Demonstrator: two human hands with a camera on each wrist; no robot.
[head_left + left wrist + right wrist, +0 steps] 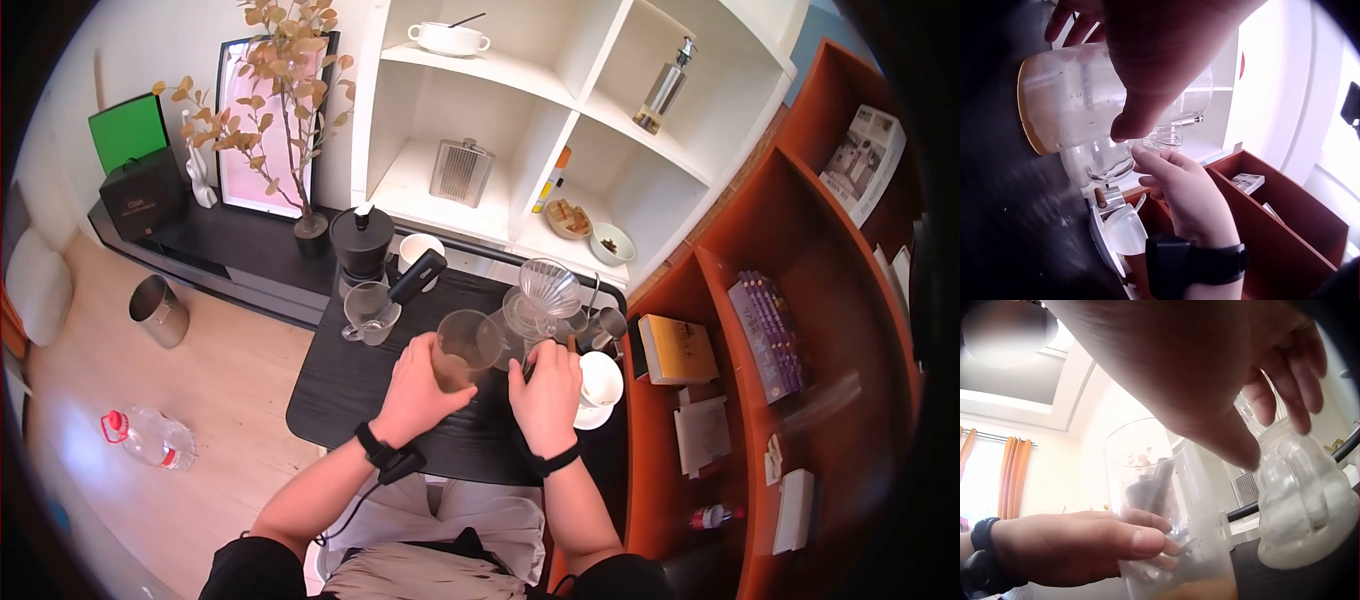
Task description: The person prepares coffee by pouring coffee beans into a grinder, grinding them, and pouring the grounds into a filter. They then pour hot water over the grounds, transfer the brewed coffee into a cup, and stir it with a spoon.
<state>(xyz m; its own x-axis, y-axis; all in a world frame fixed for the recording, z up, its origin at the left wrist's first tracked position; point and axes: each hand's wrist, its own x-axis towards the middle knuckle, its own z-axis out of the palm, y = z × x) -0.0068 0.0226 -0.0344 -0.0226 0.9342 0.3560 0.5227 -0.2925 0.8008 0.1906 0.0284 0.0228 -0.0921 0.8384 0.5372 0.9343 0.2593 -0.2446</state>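
Note:
My left hand [425, 395] wraps round a tall clear glass [470, 340], thumb on the near side; a shallow layer of brown liquid [1200, 590] shows at its bottom. Just right of it stands a wavy glass carafe [1304, 506] with a looped handle. A ribbed clear dripper [550, 287] sits on top of the carafe. My right hand [548, 395] is close by that handle, its fingers loosely extended with nothing between them. Right of this hand is a white cup [602, 378] on a saucer [594, 416].
Behind my left hand are a glass mug [368, 318], a black handheld device [417, 276] and a black grinder [362, 240]. A white cubby shelf [480, 80] borders the black table [335, 385] at the back. A reddish bookcase [730, 350] stands right; a plastic bottle [155, 437] lies on the floor.

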